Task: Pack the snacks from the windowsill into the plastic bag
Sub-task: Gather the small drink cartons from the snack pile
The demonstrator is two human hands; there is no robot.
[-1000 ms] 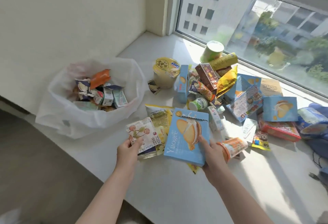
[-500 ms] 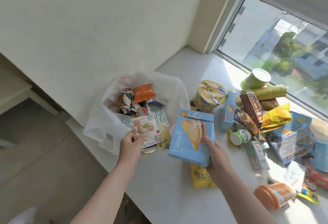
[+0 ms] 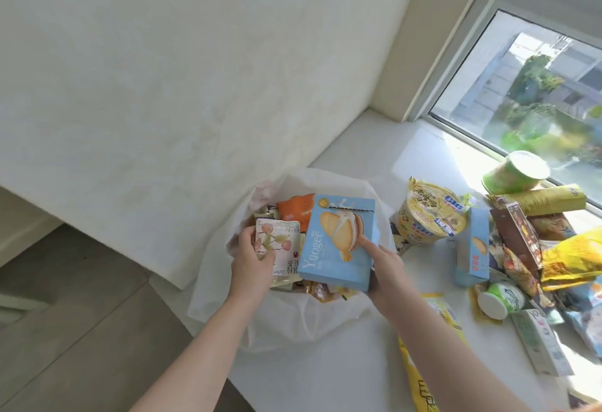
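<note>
Snacks (image 3: pixel 518 239), head view, only view on record. We count the task as partly done.

Packed: the white plastic bag (image 3: pixel 325 323) sits at the left, near edge of the windowsill (image 3: pixel 374 150), mouth open. Inside we see an orange packet (image 3: pixel 296 211) at the far side and several small wrappers, mostly hidden by what the hands hold.

In transit: the left hand (image 3: pixel 252 268) grasps a lychee-print pouch (image 3: pixel 277 242), thumb on its face. The right hand (image 3: pixel 387 268) grasps a blue biscuit box (image 3: pixel 338 242) by its near right corner, one finger laid across the front. Both items hang over the bag mouth. We cannot tell whether either touches the contents below. Neither is let go.

Left to pack, right of the bag: a big noodle cup (image 3: pixel 430 216), a slim blue box (image 3: pixel 474 248) standing beside it, a green cup (image 3: pixel 514 172) and yellow tube (image 3: pixel 544 199) near the glass, a yellow crinkled bag (image 3: pixel 576 255), a small green-and-white tub (image 3: pixel 501 297), and a yellow packet (image 3: pixel 420 375) lying near, under the right forearm. More runs off the right edge of the frame.

Judgement: well under half is packed, and bag room may run short.
</note>
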